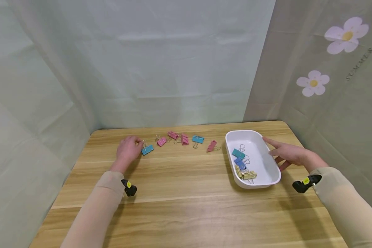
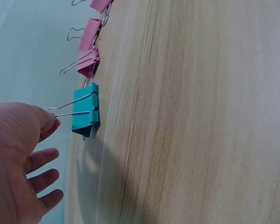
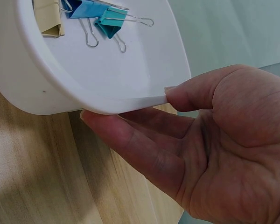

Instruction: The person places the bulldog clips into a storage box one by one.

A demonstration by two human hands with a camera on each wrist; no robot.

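My left hand (image 1: 128, 150) pinches a wire handle of a teal binder clip (image 2: 85, 109) between thumb and index finger; the other fingers are spread below it. My right hand (image 1: 289, 154) grips the right rim of a white plastic tray (image 1: 268, 168), thumb on top of the rim and fingers under it, as the right wrist view shows. Inside the tray, toward its left side, lie a teal binder clip (image 1: 238, 153), a blue binder clip (image 1: 241, 164) and yellow binder clips (image 1: 249, 175).
To the right of the left hand, a loose row of pink binder clips (image 1: 162, 141) and another blue binder clip (image 1: 198, 139) runs along the back of the wooden table (image 1: 173, 213). One pink binder clip (image 1: 212, 146) lies just left of the tray. Pale curtains (image 1: 173, 62) enclose the back and sides.
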